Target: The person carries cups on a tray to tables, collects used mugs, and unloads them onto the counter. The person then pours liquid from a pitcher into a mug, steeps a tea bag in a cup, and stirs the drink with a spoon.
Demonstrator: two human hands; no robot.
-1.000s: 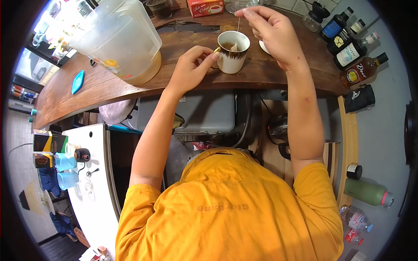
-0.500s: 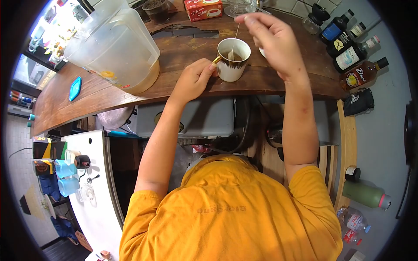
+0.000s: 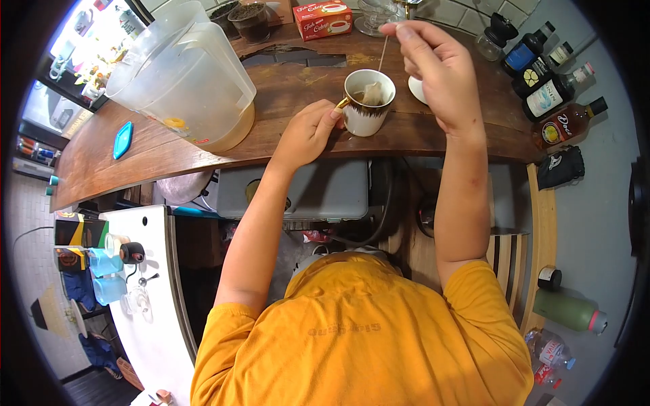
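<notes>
A white mug with a gold handle and a dark gold fringe pattern stands on the wooden counter. My left hand is closed on its handle. Above and to the right of the mug, my right hand pinches the end of a string. From that string a tea bag hangs inside the mug, partly in brown liquid. A white saucer lies beside my right wrist, partly hidden by it.
A large clear plastic pitcher stands left of the mug, near a blue lid. Behind are a red tea box and cups of dark granules. Several bottles line the right end, by a grinder.
The tea bag sits higher in the mug and shows more above the liquid. The whole view has shifted slightly; my left hand keeps its hold on the handle.
</notes>
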